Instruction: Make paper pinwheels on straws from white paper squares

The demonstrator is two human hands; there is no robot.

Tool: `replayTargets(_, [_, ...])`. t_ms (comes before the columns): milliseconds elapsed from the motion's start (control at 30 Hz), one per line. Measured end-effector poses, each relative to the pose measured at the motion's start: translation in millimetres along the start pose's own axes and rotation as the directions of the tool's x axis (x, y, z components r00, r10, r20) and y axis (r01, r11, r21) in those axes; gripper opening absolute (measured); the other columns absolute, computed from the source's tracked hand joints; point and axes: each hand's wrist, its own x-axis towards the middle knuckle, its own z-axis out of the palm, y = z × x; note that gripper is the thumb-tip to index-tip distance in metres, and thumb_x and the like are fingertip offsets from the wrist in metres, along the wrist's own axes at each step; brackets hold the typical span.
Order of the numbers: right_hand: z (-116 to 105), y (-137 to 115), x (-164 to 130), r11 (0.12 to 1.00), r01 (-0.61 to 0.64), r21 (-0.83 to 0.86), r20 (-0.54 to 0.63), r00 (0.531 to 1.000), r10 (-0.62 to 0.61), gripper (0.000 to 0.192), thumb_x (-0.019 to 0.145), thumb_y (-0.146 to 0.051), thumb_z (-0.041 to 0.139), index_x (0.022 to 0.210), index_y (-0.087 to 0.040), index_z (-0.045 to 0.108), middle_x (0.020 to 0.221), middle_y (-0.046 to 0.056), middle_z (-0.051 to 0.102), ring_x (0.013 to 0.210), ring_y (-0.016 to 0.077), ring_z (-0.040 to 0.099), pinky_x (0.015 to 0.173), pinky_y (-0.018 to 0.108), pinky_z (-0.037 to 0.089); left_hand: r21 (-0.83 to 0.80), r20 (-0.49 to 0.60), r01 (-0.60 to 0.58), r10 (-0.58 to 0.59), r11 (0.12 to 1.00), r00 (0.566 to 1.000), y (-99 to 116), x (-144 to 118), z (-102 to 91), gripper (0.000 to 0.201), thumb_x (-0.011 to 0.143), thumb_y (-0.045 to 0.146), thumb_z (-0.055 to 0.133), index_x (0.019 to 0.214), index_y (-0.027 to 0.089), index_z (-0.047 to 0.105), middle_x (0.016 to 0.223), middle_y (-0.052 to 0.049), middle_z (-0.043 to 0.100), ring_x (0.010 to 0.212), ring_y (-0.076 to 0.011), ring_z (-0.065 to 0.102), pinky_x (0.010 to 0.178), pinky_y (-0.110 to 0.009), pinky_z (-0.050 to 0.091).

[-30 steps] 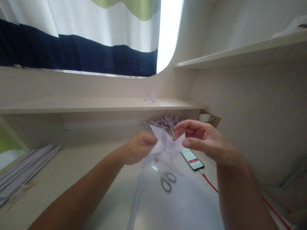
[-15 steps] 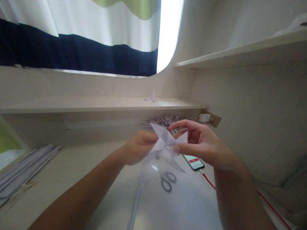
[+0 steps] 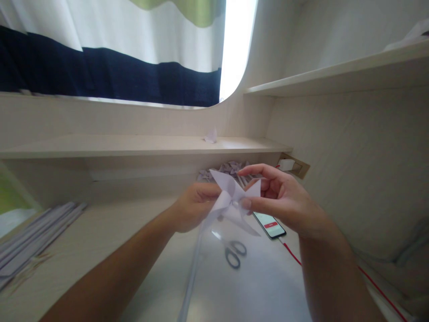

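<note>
Head view: two hands meet over one folded white paper piece (image 3: 233, 197), held up above the desk (image 3: 100, 232), between the near edge and the far shelf. One left hand (image 3: 194, 208) is curled closed, pinching the piece's left side; one right hand (image 3: 284, 199) pinches its right side between thumb and forefinger, other fingers loosely bent. Below them lie one pair of scissors (image 3: 233, 252) and, just right, one phone (image 3: 270, 223) with a red cable (image 3: 295, 257) running toward the near right edge. One heap of folded paper shapes (image 3: 228, 170) sits far, under the shelf (image 3: 134, 145), which carries one small paper scrap (image 3: 210, 136). A stack of paper strips (image 3: 30, 241) lies far left, with open desk between it and the arms.
</note>
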Motion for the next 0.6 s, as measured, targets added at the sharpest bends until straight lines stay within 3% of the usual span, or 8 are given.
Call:
replayTargets(100, [-0.8,2.9,1.5,0.997,0.005,0.072,0.018,1.000,-0.006,0.057,0.077,-0.029,0.092,0.128,-0.027,0.064,0.077,0.000,0.073,0.064,0.0164,0.068,0.056,0.027,0.056,-0.005,-0.055,-0.026,0.026,1.000,0.998,1.1,0.4,1.2,0.031,0.073,0.037,0.089,0.063,0.012,0.074,0.067,-0.005,0.067,0.062,-0.0126,0.058,0.056,-0.020,0.047])
replayTargets(267, [1.0,2.8,1.0,0.995,0.015,0.099,0.012,1.000,-0.017,0.059,0.078,-0.027,0.091,0.129,-0.028,0.061,0.086,0.003,0.076,0.070,0.0195,0.071,0.058,0.030,0.056,0.065,-0.100,-0.098,0.105,0.993,0.989,0.6,1.1,0.3,0.028,0.075,0.035,0.088,0.064,0.013,0.074,0.067,-0.004,0.067,0.062,-0.0123,0.057,0.056,-0.020,0.045])
replayTargets(433, [4.9,-1.8,0.8,0.996,0.052,0.078,-0.070,0.996,-0.046,0.060,0.079,-0.029,0.090,0.131,-0.027,0.060,0.077,0.000,0.072,0.064,0.0175,0.067,0.054,0.029,0.051,0.123,-0.126,-0.135,0.150,0.983,0.981,-2.2,1.1,0.3,0.020,0.083,0.033,0.082,0.074,0.015,0.080,0.073,-0.005,0.072,0.067,-0.0147,0.062,0.063,-0.023,0.051])
replayTargets(600, [6.7,-0.4,2.5,0.996,0.051,0.070,-0.104,0.994,-0.043,0.076,0.077,-0.029,0.091,0.142,-0.027,0.052,0.076,-0.001,0.071,0.066,0.0181,0.067,0.056,0.028,0.051,0.168,-0.182,-0.157,0.187,0.973,0.965,1.0,2.0,2.8,0.035,0.080,0.039,0.083,0.057,0.015,0.072,0.061,-0.004,0.066,0.060,-0.0145,0.059,0.061,-0.025,0.052])
